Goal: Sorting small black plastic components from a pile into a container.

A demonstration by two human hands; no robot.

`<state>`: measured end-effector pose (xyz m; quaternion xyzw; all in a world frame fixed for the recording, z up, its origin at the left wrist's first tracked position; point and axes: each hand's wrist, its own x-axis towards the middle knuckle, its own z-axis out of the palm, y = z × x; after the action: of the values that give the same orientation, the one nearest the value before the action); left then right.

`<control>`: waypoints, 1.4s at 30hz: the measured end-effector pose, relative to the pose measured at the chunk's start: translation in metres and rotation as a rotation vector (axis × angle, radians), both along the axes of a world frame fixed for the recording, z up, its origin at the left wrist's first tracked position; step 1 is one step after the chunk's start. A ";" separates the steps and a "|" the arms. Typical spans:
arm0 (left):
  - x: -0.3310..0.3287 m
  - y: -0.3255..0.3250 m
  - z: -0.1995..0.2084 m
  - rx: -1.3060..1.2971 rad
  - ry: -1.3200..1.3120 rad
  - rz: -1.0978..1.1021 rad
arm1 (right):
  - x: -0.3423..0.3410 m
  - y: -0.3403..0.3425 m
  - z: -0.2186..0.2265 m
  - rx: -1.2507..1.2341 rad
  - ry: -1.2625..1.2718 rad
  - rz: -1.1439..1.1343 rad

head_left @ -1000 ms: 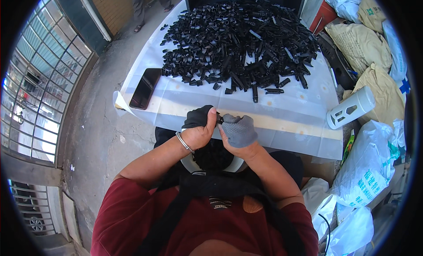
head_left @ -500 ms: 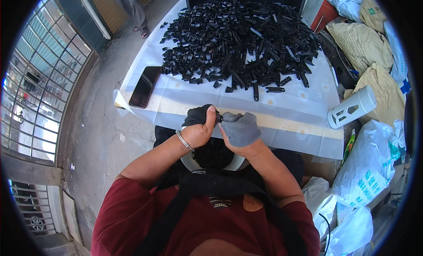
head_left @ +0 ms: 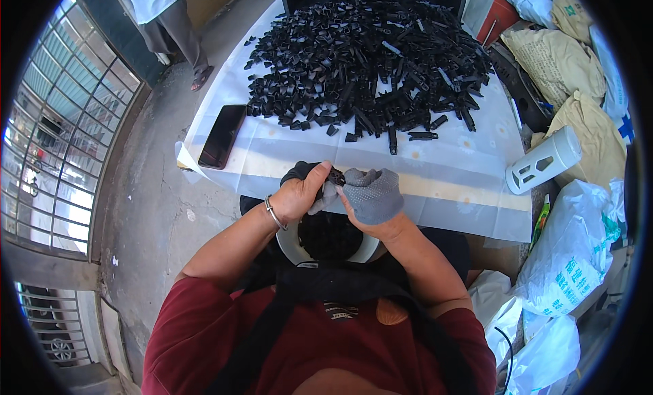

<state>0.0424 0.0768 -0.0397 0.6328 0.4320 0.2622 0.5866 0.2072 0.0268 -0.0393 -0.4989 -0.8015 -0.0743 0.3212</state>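
Observation:
My left hand [head_left: 304, 189], in a dark fingerless glove with a bangle at the wrist, is closed round a small black plastic part [head_left: 336, 177]. From the other side my right hand [head_left: 372, 194], in a grey dotted glove, is closed on the same part, its fingertips curled out of sight. Both hands meet just over the table's near edge. Below them a white bucket [head_left: 288, 245] in my lap holds a dark heap of black pieces [head_left: 330, 236]. Beyond my hands, a wide pile of black plastic parts [head_left: 367, 62] covers the far table.
A phone [head_left: 223, 136] lies on the white tablecloth [head_left: 272, 147] at left. A white cylindrical holder [head_left: 544, 160] leans by the right corner. Sacks and plastic bags [head_left: 571, 259] crowd the right side. A person [head_left: 173, 28] stands at the upper left, near a barred gate [head_left: 64, 130].
My left hand has turned slightly, so more of the black part and the glove's grey fingers show. The person at the upper left has come nearer.

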 end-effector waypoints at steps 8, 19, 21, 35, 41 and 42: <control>-0.003 0.004 -0.002 -0.489 -0.146 0.036 | -0.003 0.000 -0.005 0.055 0.079 0.052; 0.040 0.063 0.000 1.181 0.506 0.064 | 0.054 0.029 0.002 -0.049 -0.045 -0.148; 0.054 0.070 -0.005 1.229 0.610 -0.028 | 0.067 0.044 0.001 0.045 -0.270 -0.340; 0.022 0.053 -0.010 1.128 0.424 0.207 | 0.056 0.030 0.007 -0.159 -0.198 -0.253; 0.023 0.030 0.014 0.320 0.175 0.145 | 0.039 0.014 0.000 -0.130 0.124 -0.080; 0.025 0.026 0.015 0.207 0.158 0.094 | 0.034 0.013 0.002 -0.218 0.132 -0.078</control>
<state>0.0672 0.1032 -0.0246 0.6878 0.4765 0.2820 0.4695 0.2416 0.0395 -0.0375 -0.5654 -0.7619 0.0336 0.3141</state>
